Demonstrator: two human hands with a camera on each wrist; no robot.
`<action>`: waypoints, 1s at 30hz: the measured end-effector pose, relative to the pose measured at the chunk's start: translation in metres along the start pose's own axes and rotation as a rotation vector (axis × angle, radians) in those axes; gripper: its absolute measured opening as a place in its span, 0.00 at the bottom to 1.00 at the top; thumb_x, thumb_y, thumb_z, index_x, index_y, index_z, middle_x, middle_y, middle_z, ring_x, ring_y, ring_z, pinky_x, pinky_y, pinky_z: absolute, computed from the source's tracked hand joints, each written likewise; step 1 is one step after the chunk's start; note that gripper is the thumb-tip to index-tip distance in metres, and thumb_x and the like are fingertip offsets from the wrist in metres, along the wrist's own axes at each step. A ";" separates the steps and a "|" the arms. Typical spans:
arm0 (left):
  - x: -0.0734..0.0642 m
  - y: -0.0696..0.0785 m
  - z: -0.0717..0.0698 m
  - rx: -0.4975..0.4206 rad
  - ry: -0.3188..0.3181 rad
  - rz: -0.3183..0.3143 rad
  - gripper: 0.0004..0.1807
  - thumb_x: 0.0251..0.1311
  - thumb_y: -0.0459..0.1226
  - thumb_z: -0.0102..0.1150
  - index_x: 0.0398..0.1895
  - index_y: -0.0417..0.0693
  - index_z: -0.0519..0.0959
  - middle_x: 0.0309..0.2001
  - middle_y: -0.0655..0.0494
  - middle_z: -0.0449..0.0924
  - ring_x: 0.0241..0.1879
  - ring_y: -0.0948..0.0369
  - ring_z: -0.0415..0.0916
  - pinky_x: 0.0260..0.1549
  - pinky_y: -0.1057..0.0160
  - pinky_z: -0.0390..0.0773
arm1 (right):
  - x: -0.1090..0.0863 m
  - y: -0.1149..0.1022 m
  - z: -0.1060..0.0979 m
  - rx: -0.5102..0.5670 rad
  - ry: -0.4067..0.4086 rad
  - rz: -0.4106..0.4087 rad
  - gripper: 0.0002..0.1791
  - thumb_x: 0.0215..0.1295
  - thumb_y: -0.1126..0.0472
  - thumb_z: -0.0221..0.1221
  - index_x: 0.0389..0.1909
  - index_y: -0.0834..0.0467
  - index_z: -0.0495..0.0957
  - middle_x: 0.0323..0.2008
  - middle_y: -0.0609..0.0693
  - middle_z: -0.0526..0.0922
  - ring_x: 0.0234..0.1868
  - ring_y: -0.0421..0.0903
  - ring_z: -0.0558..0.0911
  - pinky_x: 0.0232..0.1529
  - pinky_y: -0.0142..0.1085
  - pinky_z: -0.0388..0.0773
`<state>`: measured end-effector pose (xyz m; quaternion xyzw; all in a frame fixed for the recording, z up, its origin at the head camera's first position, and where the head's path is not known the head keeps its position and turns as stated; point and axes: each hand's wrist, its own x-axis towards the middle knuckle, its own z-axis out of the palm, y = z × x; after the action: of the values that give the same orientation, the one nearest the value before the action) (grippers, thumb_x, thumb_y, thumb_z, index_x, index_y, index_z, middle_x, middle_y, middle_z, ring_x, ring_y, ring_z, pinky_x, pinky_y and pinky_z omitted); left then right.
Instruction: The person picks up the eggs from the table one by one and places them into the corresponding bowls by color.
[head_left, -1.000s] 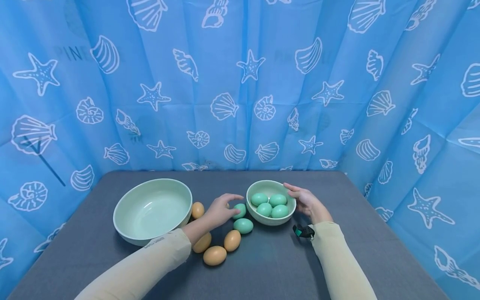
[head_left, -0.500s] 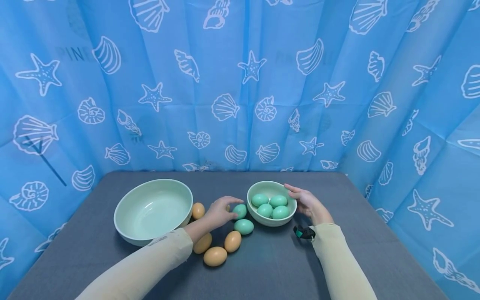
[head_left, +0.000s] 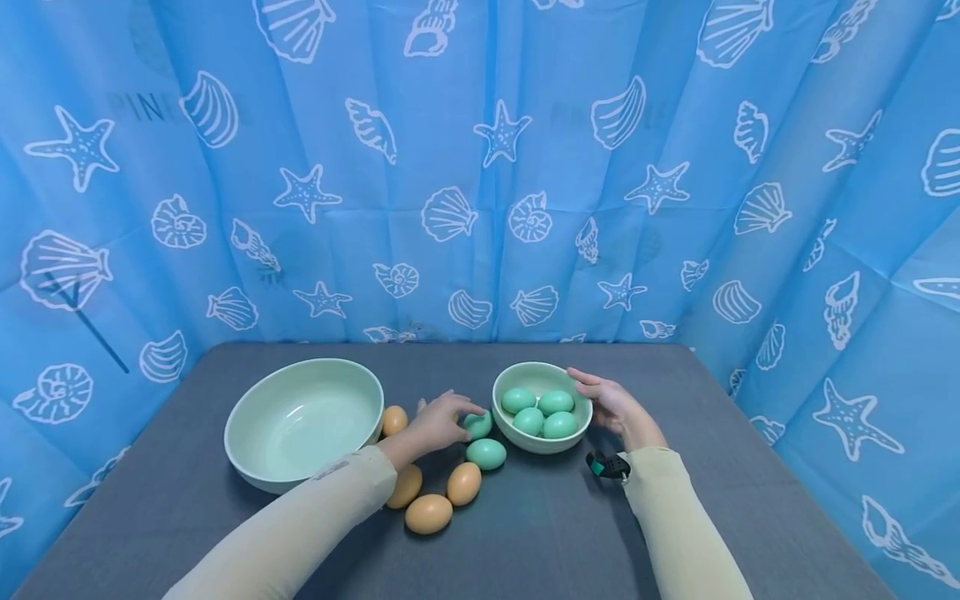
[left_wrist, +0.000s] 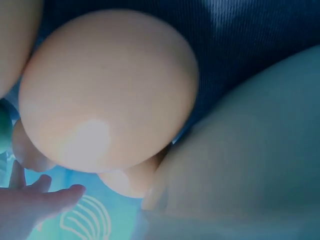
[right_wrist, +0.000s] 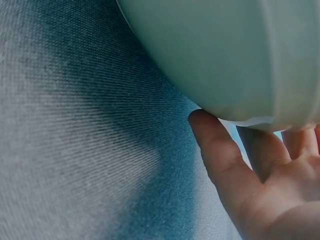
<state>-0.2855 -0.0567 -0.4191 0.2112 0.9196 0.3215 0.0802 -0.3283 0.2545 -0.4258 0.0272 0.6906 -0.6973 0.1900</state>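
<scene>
My left hand reaches over the middle of the table, thumb and index finger pinching a green egg beside the small bowl. Its other fingers spread away, as the left wrist view shows. A second green egg lies just in front. My right hand holds the small pale green bowl at its right side, fingertips over the rim and thumb against the outer wall. Several green eggs rest inside that bowl. Brown eggs lie around the left forearm, one large and close in the left wrist view.
To the left stands a large pale green bowl with a bare inside; a brown egg sits against its right side. The dark grey table ends at a blue shell-print curtain. A black band is by the right wrist.
The left index finger has come down toward the thumb around the green egg, and its little finger has lifted outward. The right hand and small bowl stay in place.
</scene>
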 end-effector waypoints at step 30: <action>0.018 -0.009 0.006 0.177 -0.110 0.089 0.22 0.56 0.29 0.67 0.53 0.57 0.82 0.61 0.51 0.76 0.69 0.43 0.58 0.61 0.24 0.34 | -0.001 -0.001 0.001 -0.018 -0.002 0.010 0.30 0.79 0.61 0.40 0.77 0.55 0.45 0.75 0.64 0.43 0.73 0.62 0.52 0.64 0.51 0.66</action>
<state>-0.3030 -0.0511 -0.4298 0.2752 0.9283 0.2303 0.0974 -0.3272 0.2537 -0.4241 0.0282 0.6964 -0.6902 0.1945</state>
